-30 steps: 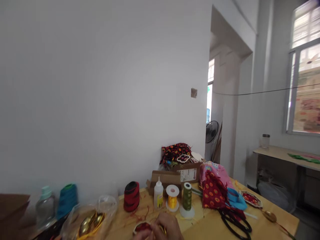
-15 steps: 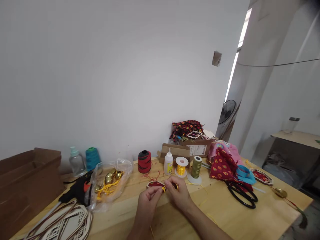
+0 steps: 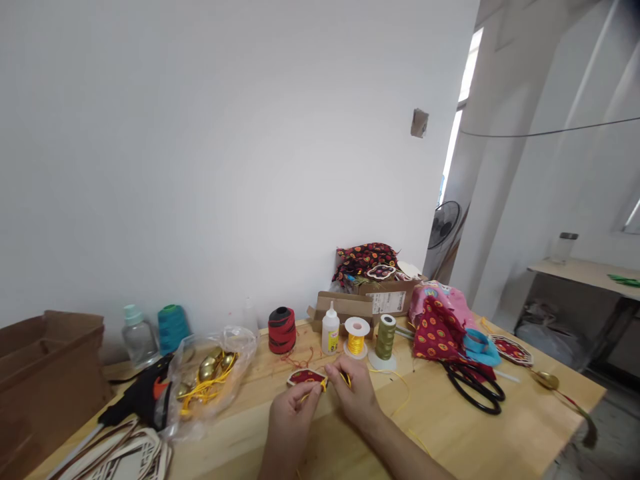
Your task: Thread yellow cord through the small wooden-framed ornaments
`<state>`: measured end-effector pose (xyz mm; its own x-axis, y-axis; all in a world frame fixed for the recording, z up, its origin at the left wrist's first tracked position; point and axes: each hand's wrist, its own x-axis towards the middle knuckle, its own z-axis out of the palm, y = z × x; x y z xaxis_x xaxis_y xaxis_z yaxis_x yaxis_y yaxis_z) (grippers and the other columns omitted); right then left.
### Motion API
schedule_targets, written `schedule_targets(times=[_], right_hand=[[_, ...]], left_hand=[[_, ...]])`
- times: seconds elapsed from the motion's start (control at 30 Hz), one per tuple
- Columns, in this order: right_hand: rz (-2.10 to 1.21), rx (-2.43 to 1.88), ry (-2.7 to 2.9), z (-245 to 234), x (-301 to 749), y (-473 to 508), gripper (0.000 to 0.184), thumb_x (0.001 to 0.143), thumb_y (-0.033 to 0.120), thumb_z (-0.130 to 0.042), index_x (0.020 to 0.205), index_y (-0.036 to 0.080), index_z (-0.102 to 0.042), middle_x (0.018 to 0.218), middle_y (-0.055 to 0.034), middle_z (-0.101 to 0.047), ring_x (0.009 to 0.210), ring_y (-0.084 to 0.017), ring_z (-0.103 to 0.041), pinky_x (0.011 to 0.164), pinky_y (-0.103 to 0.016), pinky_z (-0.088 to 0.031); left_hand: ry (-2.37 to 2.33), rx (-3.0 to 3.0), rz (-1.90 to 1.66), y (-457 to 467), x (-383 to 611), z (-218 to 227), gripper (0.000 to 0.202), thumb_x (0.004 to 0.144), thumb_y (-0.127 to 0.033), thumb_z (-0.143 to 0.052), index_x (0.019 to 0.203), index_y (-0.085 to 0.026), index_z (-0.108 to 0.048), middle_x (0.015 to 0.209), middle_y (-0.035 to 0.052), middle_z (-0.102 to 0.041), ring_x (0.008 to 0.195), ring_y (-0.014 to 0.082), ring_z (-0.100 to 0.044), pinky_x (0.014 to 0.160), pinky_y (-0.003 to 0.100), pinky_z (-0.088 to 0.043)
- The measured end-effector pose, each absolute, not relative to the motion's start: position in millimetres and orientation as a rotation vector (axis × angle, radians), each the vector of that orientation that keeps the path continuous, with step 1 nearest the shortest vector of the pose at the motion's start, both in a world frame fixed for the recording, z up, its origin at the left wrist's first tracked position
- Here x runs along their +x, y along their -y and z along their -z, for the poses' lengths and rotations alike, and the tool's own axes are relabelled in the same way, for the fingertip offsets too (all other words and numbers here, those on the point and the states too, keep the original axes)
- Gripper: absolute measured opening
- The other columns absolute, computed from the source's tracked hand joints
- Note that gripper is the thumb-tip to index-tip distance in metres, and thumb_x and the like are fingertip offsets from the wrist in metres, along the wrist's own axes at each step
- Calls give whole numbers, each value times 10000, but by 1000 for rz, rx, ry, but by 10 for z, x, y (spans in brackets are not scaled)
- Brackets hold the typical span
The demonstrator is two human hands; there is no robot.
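My left hand [image 3: 293, 420] pinches a small red embroidered cloth piece with a white border [image 3: 305, 377] at its lower edge. A yellow cord [image 3: 346, 379] runs from the piece into the fingers of my right hand [image 3: 354, 393], which closes on it right next to the piece. Both hands are above the wooden table [image 3: 450, 433]. Nearest to them stand a glue bottle [image 3: 330, 330], a spool of yellow thread [image 3: 356, 343] and a red-and-black thread cone [image 3: 281, 330].
An olive thread spool [image 3: 385, 338], black-handled scissors [image 3: 473, 393] and red dotted fabric [image 3: 437, 337] lie to the right. On the left are a plastic bag of gold ornaments [image 3: 210, 373], a black glue gun [image 3: 140, 397] and a cardboard box [image 3: 45, 353].
The view has swung left and down since the oldest frame, bringing both hands fully into sight. The hands keep hold of the red piece and yellow cord, with only small finger shifts.
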<state>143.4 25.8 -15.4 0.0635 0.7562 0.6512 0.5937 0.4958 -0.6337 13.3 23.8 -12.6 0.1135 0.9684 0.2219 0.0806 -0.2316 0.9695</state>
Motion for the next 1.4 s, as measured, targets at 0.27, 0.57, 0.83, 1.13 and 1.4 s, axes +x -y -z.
schedule_targets(times=[0.27, 0.57, 0.83, 1.13, 1.4], right_hand=[[-158, -1140, 1696, 150, 1460, -273, 265, 788, 247, -440, 551, 150, -512, 507, 23, -464, 493, -84, -407, 493, -195, -302], [-100, -1129, 1780, 135, 1446, -242, 271, 805, 251, -412, 595, 155, -553, 539, 3, -515, 527, -96, -462, 520, -197, -340], [102, -1149, 1857, 122, 1445, -175, 260, 803, 248, -398, 605, 169, -545, 534, -9, -520, 501, -103, -457, 474, -203, -303], [162, -1231, 1724, 109, 1475, -199, 263, 798, 232, -404, 566, 161, -506, 511, 2, -483, 483, -96, -422, 474, -205, -285], [50, -1229, 1661, 126, 1515, -222, 279, 812, 233, -394, 558, 160, -483, 510, 9, -461, 484, -90, -393, 481, -208, -292]], left_hand=[[-1099, 1457, -1265, -235, 123, 78, 209, 580, -317, -605, 646, -135, -685, 688, 78, -706, 668, 216, -630, 621, 266, -496], [-1133, 1463, -1180, -245, 145, 41, 185, 554, -315, -616, 614, -148, -668, 625, 41, -684, 618, 200, -606, 560, 249, -464], [-1057, 1394, -1141, -242, 179, 41, 114, 528, -260, -603, 540, -149, -625, 519, 3, -627, 511, 149, -553, 509, 221, -415], [-1027, 1304, -1130, -238, 204, 96, 129, 523, -252, -625, 559, -132, -596, 467, -23, -575, 429, 102, -492, 445, 196, -374], [-909, 1307, -1104, -223, 149, 117, 256, 598, -339, -618, 730, -122, -649, 578, 20, -655, 510, 139, -570, 499, 217, -428]])
